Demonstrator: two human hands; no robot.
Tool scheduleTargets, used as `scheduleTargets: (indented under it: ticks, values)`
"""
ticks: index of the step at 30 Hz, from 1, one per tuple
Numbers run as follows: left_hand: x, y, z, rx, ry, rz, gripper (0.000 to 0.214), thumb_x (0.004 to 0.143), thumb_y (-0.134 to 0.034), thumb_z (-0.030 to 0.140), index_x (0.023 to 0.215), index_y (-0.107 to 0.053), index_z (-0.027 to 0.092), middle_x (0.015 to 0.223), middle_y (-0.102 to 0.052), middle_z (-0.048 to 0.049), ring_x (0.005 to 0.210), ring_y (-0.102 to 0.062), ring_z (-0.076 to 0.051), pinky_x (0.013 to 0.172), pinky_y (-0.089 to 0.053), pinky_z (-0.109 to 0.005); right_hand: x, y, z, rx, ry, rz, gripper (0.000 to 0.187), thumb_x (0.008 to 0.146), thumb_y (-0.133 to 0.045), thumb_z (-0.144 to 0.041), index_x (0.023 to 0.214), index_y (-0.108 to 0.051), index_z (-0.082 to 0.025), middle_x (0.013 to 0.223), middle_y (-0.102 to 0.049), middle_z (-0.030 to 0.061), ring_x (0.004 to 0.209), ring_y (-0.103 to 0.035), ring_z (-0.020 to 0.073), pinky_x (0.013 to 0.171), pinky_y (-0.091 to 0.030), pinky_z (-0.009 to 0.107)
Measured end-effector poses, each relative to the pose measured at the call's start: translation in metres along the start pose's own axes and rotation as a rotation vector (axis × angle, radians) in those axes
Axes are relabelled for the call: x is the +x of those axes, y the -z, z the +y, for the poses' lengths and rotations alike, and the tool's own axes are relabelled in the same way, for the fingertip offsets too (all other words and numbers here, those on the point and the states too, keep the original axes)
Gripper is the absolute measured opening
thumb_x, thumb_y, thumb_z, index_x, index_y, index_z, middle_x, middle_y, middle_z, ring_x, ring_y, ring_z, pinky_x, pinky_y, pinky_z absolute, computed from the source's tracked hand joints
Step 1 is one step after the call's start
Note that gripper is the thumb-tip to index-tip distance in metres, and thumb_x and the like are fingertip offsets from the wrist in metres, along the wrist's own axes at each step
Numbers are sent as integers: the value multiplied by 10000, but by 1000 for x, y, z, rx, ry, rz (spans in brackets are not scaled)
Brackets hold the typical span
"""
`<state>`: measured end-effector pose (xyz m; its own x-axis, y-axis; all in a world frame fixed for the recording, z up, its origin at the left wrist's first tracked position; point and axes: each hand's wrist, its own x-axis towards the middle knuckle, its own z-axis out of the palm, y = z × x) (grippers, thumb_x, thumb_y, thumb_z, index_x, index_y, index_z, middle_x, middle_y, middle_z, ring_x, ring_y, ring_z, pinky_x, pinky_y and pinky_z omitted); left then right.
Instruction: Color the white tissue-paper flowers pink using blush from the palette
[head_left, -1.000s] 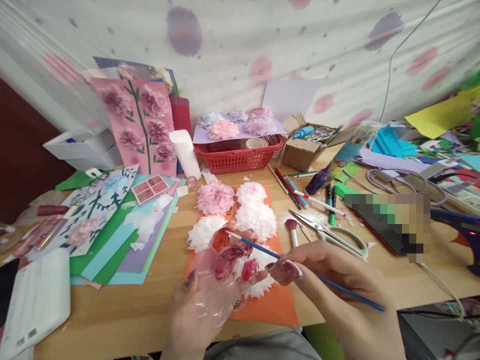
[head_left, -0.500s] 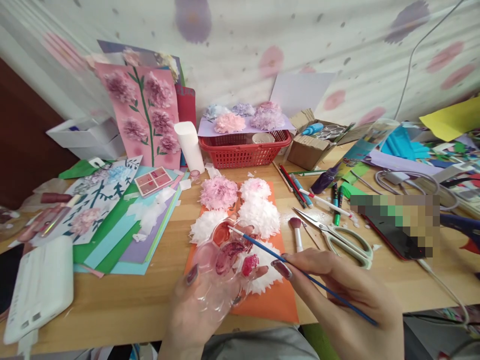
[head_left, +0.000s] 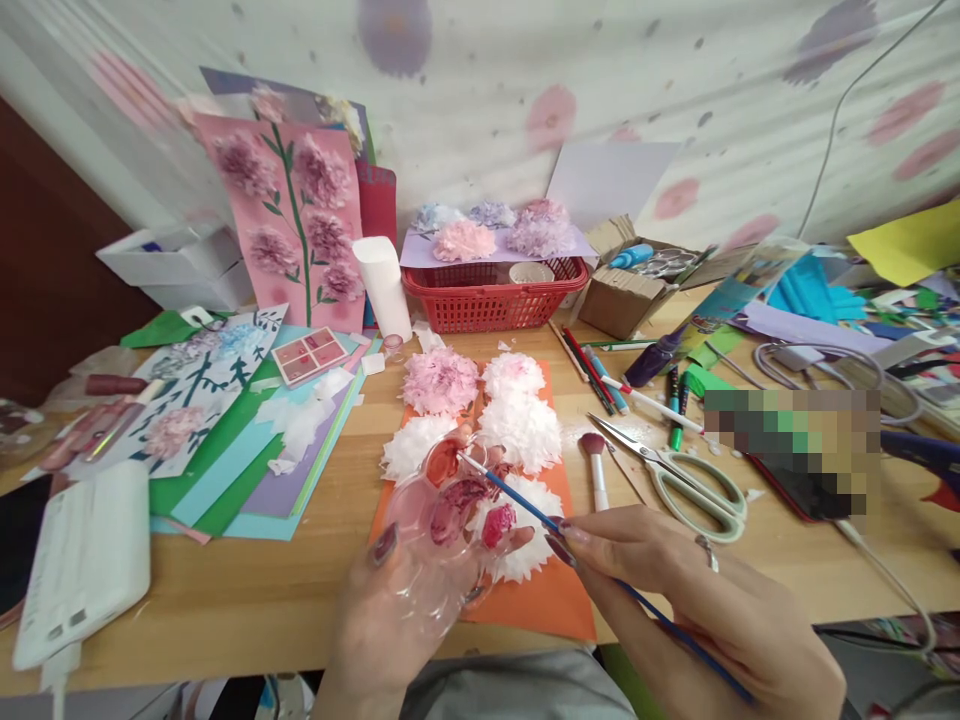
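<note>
My left hand (head_left: pixel 382 615) holds a clear plastic paint palette (head_left: pixel 442 520) with red and pink paint in its wells, just above the near table edge. My right hand (head_left: pixel 675 590) pinches a thin blue paintbrush (head_left: pixel 517 500); its tip rests in a well at the palette's far side. Under and behind the palette lies an orange sheet (head_left: pixel 544 600) with several white tissue-paper flowers (head_left: pixel 521 430) and one pink flower (head_left: pixel 440 381).
Scissors (head_left: pixel 675 480), a small makeup brush (head_left: pixel 596 465) and markers (head_left: pixel 600 375) lie to the right. A red basket (head_left: pixel 487 295) with pastel flowers stands behind. Coloured paper sheets (head_left: pixel 247 470) and a white device (head_left: pixel 82 560) lie left. A glue gun (head_left: pixel 926 455) sits far right.
The view has shifted slightly, so everything sits a little to the right. My right hand has slid lower and nearer, with the brush tip staying at the palette. The palette stays in my left hand.
</note>
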<state>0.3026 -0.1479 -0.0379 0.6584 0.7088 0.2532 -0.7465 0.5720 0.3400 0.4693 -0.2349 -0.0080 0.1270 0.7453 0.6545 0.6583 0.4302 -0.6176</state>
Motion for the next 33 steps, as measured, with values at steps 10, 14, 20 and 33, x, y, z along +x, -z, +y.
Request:
scheduleTargets:
  ticks: [10, 14, 20, 33]
  values:
    - [-5, 2, 4, 57, 11, 107, 293, 958, -534, 391, 1137, -733, 272, 1323, -690, -20, 1270, -609, -218, 1139, -439, -437, -1, -3, -2, -21, 42, 13, 284, 788, -648, 70, 936, -683, -169, 859, -769, 21, 766, -747, 126, 756, -611, 199]
    - [-6, 3, 4, 144, -6, 205, 285, 918, -593, 434, 1079, -757, 266, 1246, -731, -36, 1150, -674, -225, 1098, -482, -459, -2, -5, -2, -22, 47, 12, 290, 779, -660, 66, 939, -691, -174, 852, -774, 17, 765, -752, 130, 759, -615, 202]
    - [-10, 8, 9, 136, 18, 158, 271, 919, -584, 439, 1123, -742, 357, 1260, -723, 0, 1282, -597, -262, 1154, -412, -510, -3, -7, -4, -1, -12, 49, 269, 791, -686, 21, 936, -699, -204, 799, -772, -9, 719, -744, 130, 707, -608, 199]
    - [-22, 10, 18, 338, 100, 304, 344, 843, -679, 500, 1150, -742, 357, 1280, -714, 22, 1434, -435, -245, 1194, -375, -416, -2, 8, -11, -31, -303, 9, 115, 798, -783, -214, 887, -747, -277, 780, -779, -18, 674, -724, 143, 618, -553, 211]
